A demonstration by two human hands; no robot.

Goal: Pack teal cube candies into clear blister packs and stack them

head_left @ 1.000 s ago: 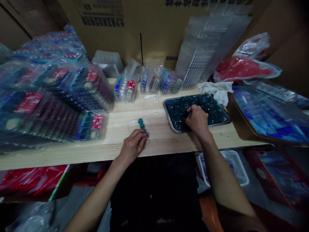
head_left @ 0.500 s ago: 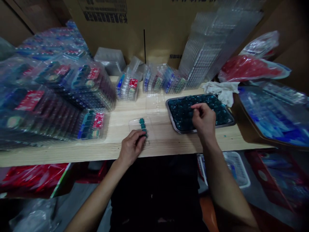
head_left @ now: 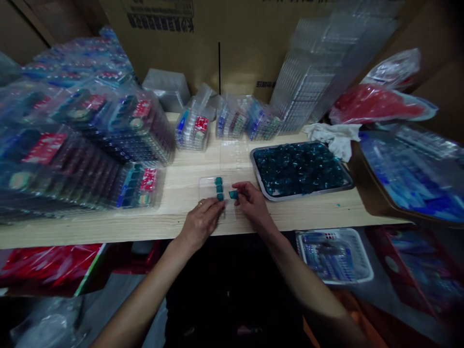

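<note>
A clear plastic tray (head_left: 207, 184) lies on the wooden table, with three teal pieces (head_left: 219, 189) in a column inside it. The fingers of my left hand (head_left: 203, 220) are pinched at the tray's near edge, by the lowest piece. Just right of the column, my right hand (head_left: 251, 202) pinches another teal piece (head_left: 233, 194) between thumb and finger. A metal tray (head_left: 266, 193) heaped with teal pieces is to the right of my right hand.
Filled clear packs (head_left: 139, 128) are stacked at the left. Empty clear trays (head_left: 304, 77) rise in a tall stack behind the metal tray, near a white cloth (head_left: 337, 135). A brown box (head_left: 369, 188) of blue packets stands at the right.
My right hand has moved left from above the metal tray to the clear tray, now with a teal piece in its fingers. The clear tray has shifted slightly right.
</note>
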